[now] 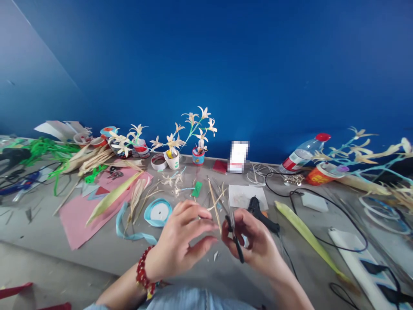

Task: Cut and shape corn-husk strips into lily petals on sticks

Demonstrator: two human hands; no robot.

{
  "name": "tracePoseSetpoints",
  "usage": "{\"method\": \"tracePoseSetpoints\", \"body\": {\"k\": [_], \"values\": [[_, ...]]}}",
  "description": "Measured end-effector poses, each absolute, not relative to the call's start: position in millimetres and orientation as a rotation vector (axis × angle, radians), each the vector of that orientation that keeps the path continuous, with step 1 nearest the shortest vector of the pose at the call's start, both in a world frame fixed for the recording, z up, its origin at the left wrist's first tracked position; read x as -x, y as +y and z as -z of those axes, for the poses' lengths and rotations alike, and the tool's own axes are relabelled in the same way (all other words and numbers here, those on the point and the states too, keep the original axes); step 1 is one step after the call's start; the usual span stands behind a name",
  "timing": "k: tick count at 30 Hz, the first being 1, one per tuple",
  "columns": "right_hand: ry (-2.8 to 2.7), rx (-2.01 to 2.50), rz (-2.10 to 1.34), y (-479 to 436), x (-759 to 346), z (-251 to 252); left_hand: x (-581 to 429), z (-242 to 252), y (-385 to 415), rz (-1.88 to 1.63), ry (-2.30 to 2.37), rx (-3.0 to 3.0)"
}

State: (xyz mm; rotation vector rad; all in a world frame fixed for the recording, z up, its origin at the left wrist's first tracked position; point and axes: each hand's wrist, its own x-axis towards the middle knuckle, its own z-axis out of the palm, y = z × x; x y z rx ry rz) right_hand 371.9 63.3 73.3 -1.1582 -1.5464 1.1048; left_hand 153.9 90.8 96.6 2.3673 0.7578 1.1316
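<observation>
My right hand (253, 241) is closed round a pair of black-handled scissors (238, 247), whose blades point away from me. My left hand (182, 239) faces it with the thumb and fingers apart, and I see nothing between them. Just past the left fingertips, a thin wooden stick (213, 198) and some narrow pale strips lie on the grey table (106, 254). Small white scraps (215, 255) rest between my hands. Left of my left hand is a roll of light-blue ribbon (158, 212), its loose end trailing. A black glue gun (262, 215) lies beyond my right hand.
Cups with husk flowers (172, 159) line the wall, beside a propped phone (238, 157). Pink paper (77, 219) and dried husks (95, 161) are at left. Right are a green husk (306, 232), a plastic bottle (301, 155), cables and a power strip (358, 262).
</observation>
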Motion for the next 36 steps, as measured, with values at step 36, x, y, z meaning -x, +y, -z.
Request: {"method": "tracePoseSetpoints", "body": {"k": [36], "values": [[-1.208,1.144,-1.426,33,-343,-33,-200,-57,88,-1.200,0.747,-0.982]]}}
